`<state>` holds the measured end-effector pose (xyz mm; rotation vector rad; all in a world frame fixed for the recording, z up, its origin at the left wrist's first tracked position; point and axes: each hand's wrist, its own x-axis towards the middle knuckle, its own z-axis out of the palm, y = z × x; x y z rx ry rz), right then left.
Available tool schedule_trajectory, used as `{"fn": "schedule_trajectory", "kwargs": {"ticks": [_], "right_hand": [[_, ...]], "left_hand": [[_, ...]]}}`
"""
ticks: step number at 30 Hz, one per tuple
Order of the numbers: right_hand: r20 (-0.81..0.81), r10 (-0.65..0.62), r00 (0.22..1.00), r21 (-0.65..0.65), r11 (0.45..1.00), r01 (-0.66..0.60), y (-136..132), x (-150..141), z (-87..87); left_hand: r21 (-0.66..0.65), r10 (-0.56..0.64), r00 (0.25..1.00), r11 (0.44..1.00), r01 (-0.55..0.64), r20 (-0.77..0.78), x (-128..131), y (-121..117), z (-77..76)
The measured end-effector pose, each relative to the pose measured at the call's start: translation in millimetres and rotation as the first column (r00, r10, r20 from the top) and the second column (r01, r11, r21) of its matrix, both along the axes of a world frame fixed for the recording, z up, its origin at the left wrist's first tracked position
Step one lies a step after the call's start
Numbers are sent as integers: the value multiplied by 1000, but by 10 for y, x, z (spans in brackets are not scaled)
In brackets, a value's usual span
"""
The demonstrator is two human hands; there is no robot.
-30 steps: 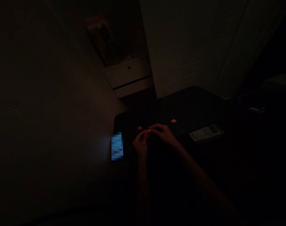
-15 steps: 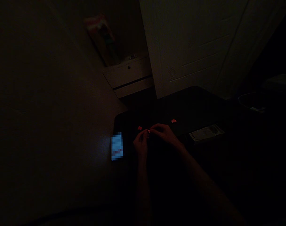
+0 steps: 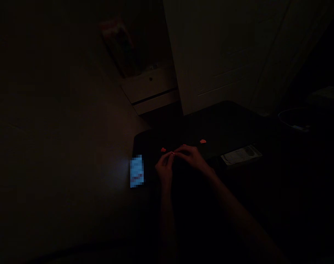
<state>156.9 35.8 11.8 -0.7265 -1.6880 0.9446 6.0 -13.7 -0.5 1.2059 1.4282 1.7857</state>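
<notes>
One dim, brownish wall (image 3: 59,128) fills the left side. Next comes a tall packet (image 3: 120,46) with some red at its top, too dark and blurry to read. Below it and a bit to the right, a blue screen (image 3: 136,171) glows in big blurry squares at the left end of a black bench (image 3: 219,115). Its light falls on the wall beside it. Behind the bench are pale drawers (image 3: 153,86) with a small dark spot on the front.

A small red lump (image 3: 163,149) lies on the bench, just past the left hand (image 3: 164,168). This hand has its thumb and finger pinched together on a tiny pink bit (image 3: 173,153). The bit is right between the two hands. The right hand (image 3: 193,156) reaches in from the other side, and its thumb and finger are clamped on the same bit. Its shape is too small and dark to tell.

Past the right hand, another red lump (image 3: 202,141) sits on the bench, near but not touching. A big pale panel (image 3: 224,55) stands behind. Farther right is a flat box (image 3: 241,155) with a light top. Last, a thin round rim (image 3: 282,113) shows in the dark.
</notes>
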Motion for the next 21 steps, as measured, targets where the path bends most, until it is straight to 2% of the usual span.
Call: {"fn": "schedule_trajectory", "kwargs": {"ticks": [9,15,21], "right_hand": [[16,-5,1000,61,998,4,6,-7,7],[0,-84,996,38,996,84,-5,-45,-21],[-24,-74,997,58,995,75,-19,-75,-35]], "left_hand": [[11,-27,1000,1000,27,12,-15,8,-26],[-3,-30,999,1000,31,25,19,-4,21],[-41,45,999,998,-45,-2,53,12,56]]}}
